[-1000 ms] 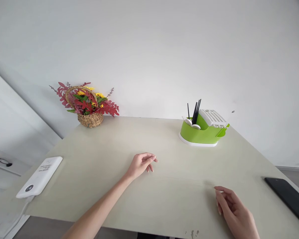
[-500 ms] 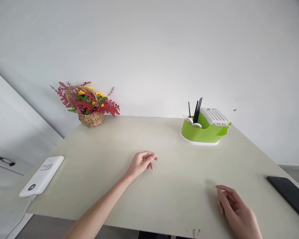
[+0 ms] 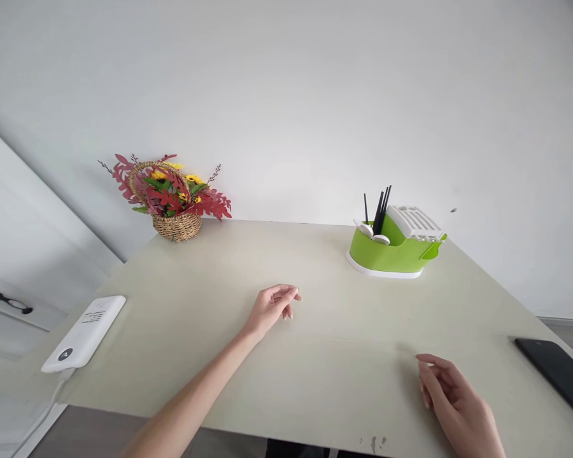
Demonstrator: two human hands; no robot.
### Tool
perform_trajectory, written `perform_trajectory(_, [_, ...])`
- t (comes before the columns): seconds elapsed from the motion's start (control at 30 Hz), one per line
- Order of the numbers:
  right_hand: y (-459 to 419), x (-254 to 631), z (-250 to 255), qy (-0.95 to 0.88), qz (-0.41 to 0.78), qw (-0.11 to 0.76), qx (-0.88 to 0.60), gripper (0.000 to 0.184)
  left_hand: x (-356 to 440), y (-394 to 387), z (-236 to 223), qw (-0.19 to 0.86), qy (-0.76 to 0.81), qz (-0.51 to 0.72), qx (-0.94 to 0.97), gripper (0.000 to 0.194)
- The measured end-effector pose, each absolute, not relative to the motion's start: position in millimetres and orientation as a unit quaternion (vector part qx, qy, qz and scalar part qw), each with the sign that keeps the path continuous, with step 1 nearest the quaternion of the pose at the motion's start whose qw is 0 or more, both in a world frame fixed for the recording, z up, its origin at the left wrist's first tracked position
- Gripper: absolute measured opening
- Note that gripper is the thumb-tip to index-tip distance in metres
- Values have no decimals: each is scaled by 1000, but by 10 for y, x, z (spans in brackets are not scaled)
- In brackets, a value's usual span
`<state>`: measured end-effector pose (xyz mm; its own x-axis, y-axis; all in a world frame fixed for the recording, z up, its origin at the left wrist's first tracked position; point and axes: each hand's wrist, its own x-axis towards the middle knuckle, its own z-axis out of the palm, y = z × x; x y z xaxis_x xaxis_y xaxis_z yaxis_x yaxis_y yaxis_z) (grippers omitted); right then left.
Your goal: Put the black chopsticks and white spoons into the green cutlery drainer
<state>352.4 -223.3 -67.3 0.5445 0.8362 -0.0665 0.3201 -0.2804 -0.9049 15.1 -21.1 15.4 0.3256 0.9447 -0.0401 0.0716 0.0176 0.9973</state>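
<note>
My left hand (image 3: 273, 305) rests loosely curled over the middle of the pale table (image 3: 248, 254), with nothing visible in it. Its thumb lies close to the forefinger, and the other fingers hang a little apart. Nearer the front edge, on the right, my right hand (image 3: 456, 401) is held with its fingers half bent and nothing seen between them. Beyond both hands stands a green utensil holder (image 3: 386, 254) on a white base. It holds black chopsticks (image 3: 381, 210) and white spoons (image 3: 380, 240), with a white slotted rack (image 3: 415, 221) on top.
A wicker basket (image 3: 177, 227) of red leaves and yellow flowers stands at the back left by the wall. At the left edge lies a white power bank (image 3: 84, 334) with a cable (image 3: 52, 401). A black phone (image 3: 558, 372) lies at the right edge.
My left hand has shifted very slightly away from me and to the left. The right hand stays almost still. The view has turned slightly.
</note>
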Motion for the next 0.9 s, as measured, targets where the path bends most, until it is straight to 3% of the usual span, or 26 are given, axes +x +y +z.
perform_trajectory(0.6, [-2255,3307,-454,-388,252,452,-763,55,158,-259,152,571,413,376,601,43])
perform_trajectory(0.9, [-2237,3476,-572,-401,270,426,-764,62,162,-260,137,569,415,389,594,44])
